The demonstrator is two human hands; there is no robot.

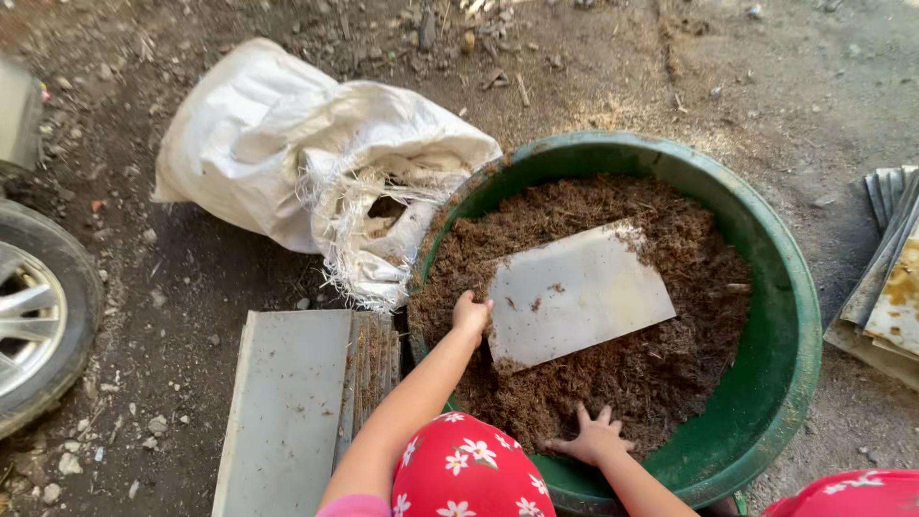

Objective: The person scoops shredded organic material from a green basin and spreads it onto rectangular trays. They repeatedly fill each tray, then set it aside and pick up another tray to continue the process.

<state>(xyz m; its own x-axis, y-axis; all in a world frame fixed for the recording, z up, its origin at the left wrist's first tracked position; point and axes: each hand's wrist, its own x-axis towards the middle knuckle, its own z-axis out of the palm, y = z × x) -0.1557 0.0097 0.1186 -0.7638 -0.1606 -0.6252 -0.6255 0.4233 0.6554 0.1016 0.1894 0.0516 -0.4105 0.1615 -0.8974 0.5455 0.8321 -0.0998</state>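
A big round green tub [780, 373] sits on the dirt ground, filled with brown fibrous material [661, 373]. A flat grey rectangular board [574, 292] lies tilted on top of that material. My left hand [471, 314] reaches in over the near-left rim and is closed on the board's left edge. My right hand [593, 438] rests flat on the brown material near the front rim, fingers spread and holding nothing. My knees in red flowered cloth [464, 474] show at the bottom.
A white woven sack [278, 144] lies open-mouthed against the tub's left rim. A grey slab [287, 412] lies on the ground to the left of my knee. A car wheel [38, 306] stands at the far left. Rusty corrugated sheets [890, 287] are stacked at the right.
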